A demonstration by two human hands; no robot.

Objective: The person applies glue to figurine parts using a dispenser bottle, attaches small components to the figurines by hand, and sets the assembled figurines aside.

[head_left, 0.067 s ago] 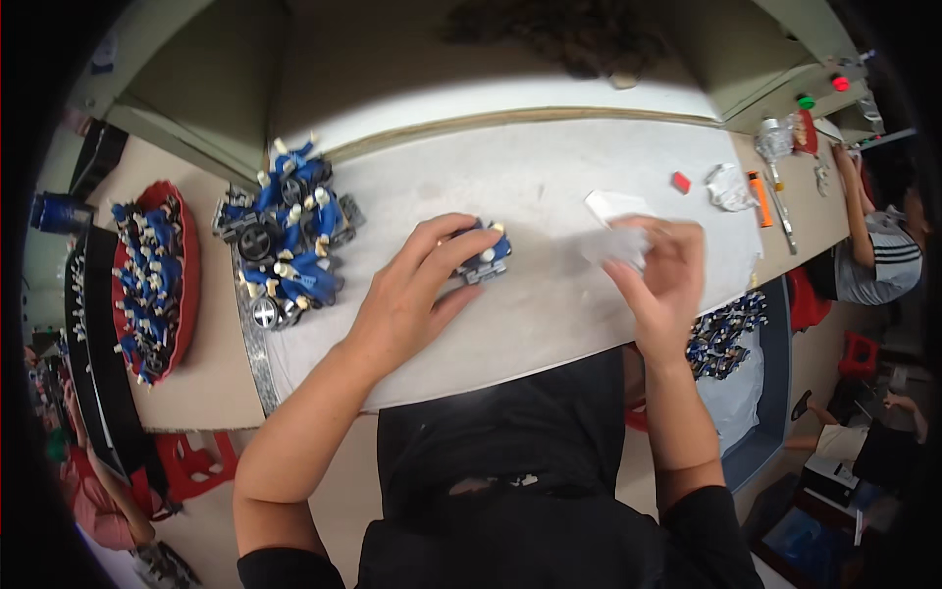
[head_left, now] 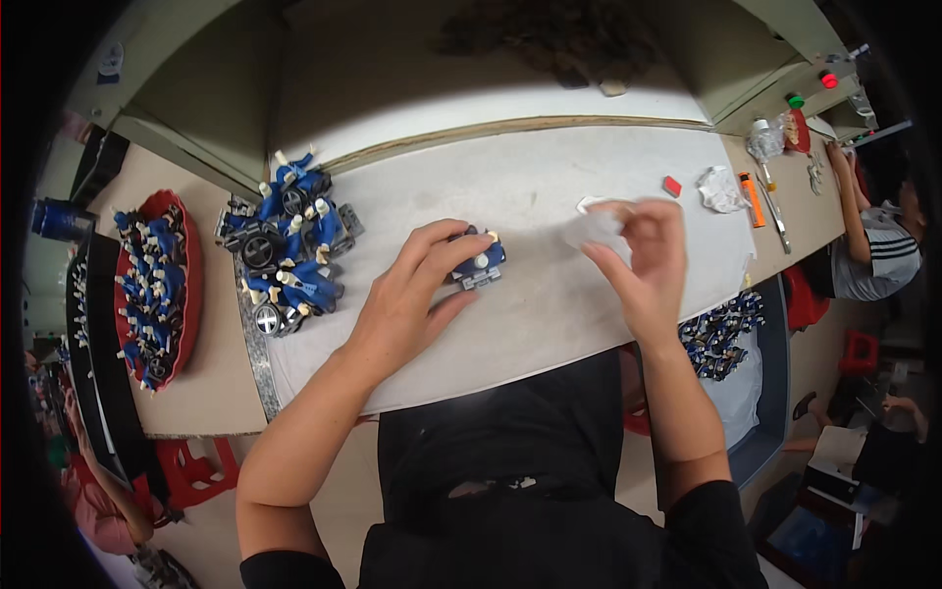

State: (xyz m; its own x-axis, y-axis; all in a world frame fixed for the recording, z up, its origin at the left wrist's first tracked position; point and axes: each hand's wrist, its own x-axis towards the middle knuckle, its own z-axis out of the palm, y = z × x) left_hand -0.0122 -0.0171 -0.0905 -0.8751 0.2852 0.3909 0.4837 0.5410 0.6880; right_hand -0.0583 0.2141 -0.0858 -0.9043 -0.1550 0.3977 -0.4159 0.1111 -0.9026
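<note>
My left hand (head_left: 407,290) is closed round a small blue figurine (head_left: 481,261) with a grey base, on the white-covered tabletop. Part of the figurine is hidden under the fingers; its pale top and grey base show to the right of them. Between the thumb and fingers of my right hand (head_left: 653,260) is a thin white wipe (head_left: 593,232), blurred by motion. It may be paper or cloth; I cannot tell. The wipe is apart from the figurine, to its right. A pile of blue figurines (head_left: 306,231) with black wheels stands left of my left hand.
A red tray (head_left: 188,324) full of blue figurines lies at the far left. To the right are a red block (head_left: 671,186), a crumpled white wad (head_left: 723,189), an orange-handled tool (head_left: 752,200) and a metal tool (head_left: 774,214). A grey bin (head_left: 775,393) with figurines stands below the table's right edge.
My right hand has moved a little to the left with the white wipe, closer to the figurine. My left hand keeps its hold on the figurine.
</note>
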